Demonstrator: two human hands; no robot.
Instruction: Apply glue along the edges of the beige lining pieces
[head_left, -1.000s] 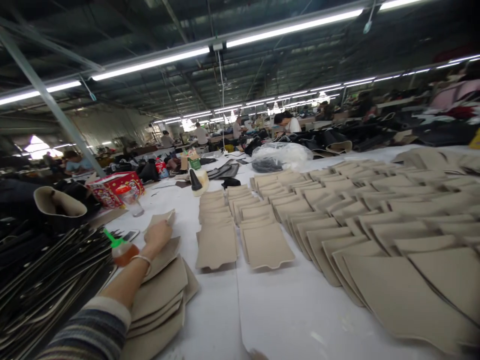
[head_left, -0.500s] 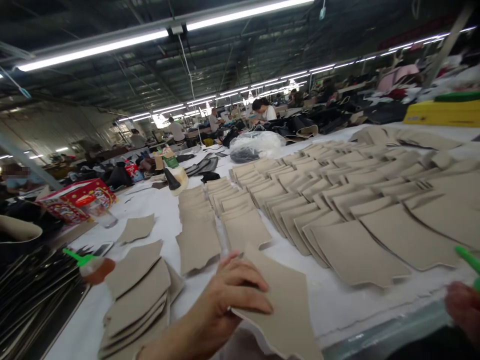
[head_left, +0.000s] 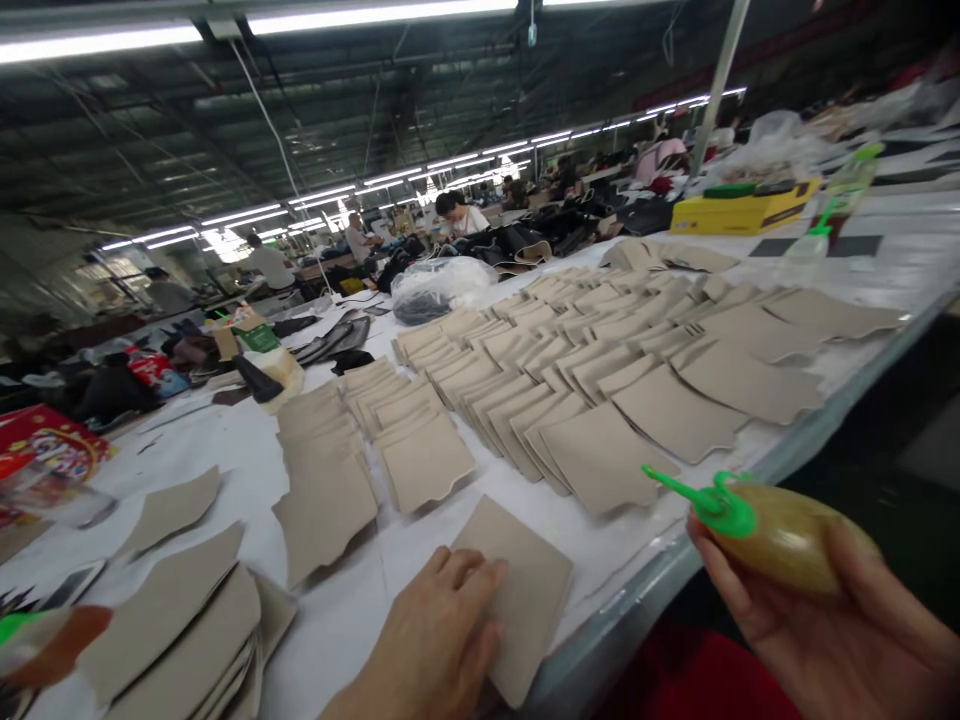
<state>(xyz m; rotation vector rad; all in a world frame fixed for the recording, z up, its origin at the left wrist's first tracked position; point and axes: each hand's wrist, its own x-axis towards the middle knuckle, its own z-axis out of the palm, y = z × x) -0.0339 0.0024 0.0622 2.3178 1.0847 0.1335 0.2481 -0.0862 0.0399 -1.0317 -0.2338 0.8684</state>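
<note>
I note right fingers [head_left: 724, 578] wrap bottle [head_left: 787, 535], nozzle [head_left: 721, 508] free; left fingers [head_left: 466, 572] on near panel [head_left: 531, 580], apparently steadying it, grip unclear.

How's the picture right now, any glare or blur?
Head view, top: the nearest ceiling tubes blow out to white; head view, lower left: the orange bottle looks smeared; head view, lower right: the green-tipped squeeze bottle in the right hand carries soft highlights.
</note>
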